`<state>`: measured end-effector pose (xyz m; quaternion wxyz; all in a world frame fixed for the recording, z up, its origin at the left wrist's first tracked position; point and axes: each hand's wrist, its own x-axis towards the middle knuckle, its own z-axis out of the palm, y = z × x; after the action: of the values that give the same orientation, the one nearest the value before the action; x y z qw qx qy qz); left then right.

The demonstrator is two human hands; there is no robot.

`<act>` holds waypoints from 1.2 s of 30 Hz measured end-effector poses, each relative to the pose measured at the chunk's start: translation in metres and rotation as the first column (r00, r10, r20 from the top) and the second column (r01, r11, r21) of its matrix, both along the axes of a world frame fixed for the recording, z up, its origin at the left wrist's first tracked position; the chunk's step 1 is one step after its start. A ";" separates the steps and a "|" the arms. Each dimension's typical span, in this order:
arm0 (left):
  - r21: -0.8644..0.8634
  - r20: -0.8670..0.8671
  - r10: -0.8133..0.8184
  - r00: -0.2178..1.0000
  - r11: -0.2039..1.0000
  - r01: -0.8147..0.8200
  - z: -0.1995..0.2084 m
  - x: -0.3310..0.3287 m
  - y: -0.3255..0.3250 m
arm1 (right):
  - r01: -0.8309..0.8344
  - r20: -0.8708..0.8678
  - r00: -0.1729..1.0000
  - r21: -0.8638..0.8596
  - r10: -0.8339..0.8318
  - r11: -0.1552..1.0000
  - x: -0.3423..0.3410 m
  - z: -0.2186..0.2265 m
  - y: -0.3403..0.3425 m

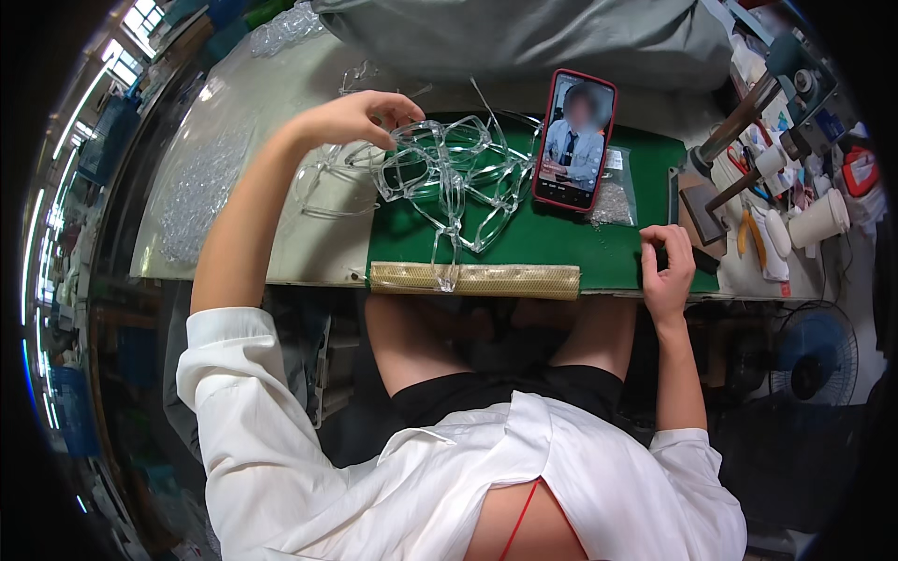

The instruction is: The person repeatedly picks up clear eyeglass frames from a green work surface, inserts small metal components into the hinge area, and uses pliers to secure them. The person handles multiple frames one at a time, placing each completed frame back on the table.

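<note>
On the green mat (599, 257) lies a tangled pile of clear plastic eyeglass frames (452, 192), some with their temples sticking up. My left hand (360, 120) reaches over the pile's far left side, thumb and fingers curved and apart, fingertips close to the nearest frame. Whether they touch it I cannot tell. My right hand (668, 276) rests at the mat's near right edge, its fingers curled in; anything between them is hidden. A phone in a red case (571, 140) stands behind the mat's middle, a person on its screen. Beside it is a clear bag of tiny pieces (614, 201).
A yellowish ribbed strip (477, 278) lines the front edge. A metal bench press (697, 201) stands right of the mat, with orange-handled pliers (750, 238) and a white cup (819, 219) beyond. Wrapped clear parts (201, 201) cover the left; grey cloth (533, 42) lies behind.
</note>
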<state>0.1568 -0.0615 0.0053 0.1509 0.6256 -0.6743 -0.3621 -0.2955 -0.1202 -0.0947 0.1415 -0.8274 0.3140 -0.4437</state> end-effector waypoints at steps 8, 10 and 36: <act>-0.602 0.469 0.200 0.860 0.785 0.145 0.041 0.008 -0.003 | -0.017 -0.012 1.000 0.000 0.017 1.000 0.001 -0.001 -0.001; -0.747 0.585 0.441 0.681 0.621 0.239 0.071 0.019 -0.010 | -0.020 -0.004 1.000 0.005 0.020 1.000 0.001 0.002 0.000; -0.147 -0.948 0.012 0.317 0.869 -0.472 0.013 -0.198 0.072 | -0.118 0.038 0.993 0.406 0.112 0.906 0.011 0.034 0.040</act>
<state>-0.0412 0.0109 0.0178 0.6821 0.3602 -0.4220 -0.4764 -0.2849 -0.0805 -0.0611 0.3386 -0.7938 0.3492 -0.3651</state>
